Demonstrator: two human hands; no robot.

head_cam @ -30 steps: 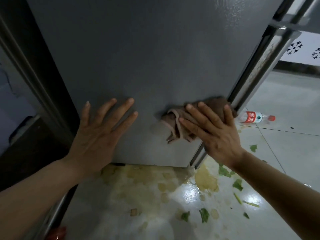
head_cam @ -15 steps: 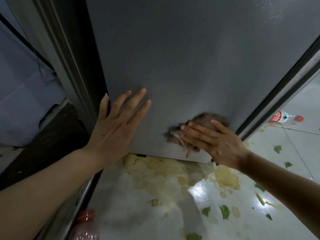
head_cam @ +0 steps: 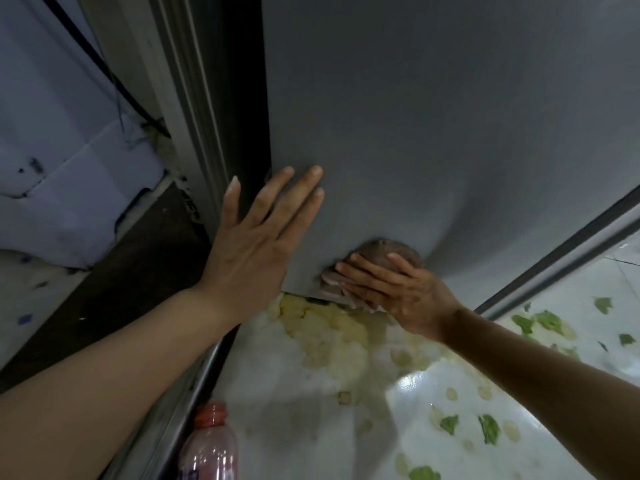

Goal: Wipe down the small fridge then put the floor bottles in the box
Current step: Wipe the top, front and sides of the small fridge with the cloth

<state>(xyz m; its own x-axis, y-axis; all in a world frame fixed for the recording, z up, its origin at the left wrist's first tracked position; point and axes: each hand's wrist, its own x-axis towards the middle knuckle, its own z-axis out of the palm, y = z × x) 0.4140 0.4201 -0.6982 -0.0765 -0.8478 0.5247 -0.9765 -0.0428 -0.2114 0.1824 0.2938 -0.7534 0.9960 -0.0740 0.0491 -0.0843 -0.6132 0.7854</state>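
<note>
Head cam looking down: right hand is flat, fingers spread, pressing a brownish rag against the fridge panel right at its bottom edge. Left hand is open and empty, palm braced on the same panel just left of the rag. One bottle with a red cap lies on the floor below the left forearm; no box in view. Risk as I see it: the tiled floor under the right hand is glossy, with yellowish stains and green leaf scraps, so a foot or knee could slip, or the rag could drag into that mess and smear the panel.
</note>
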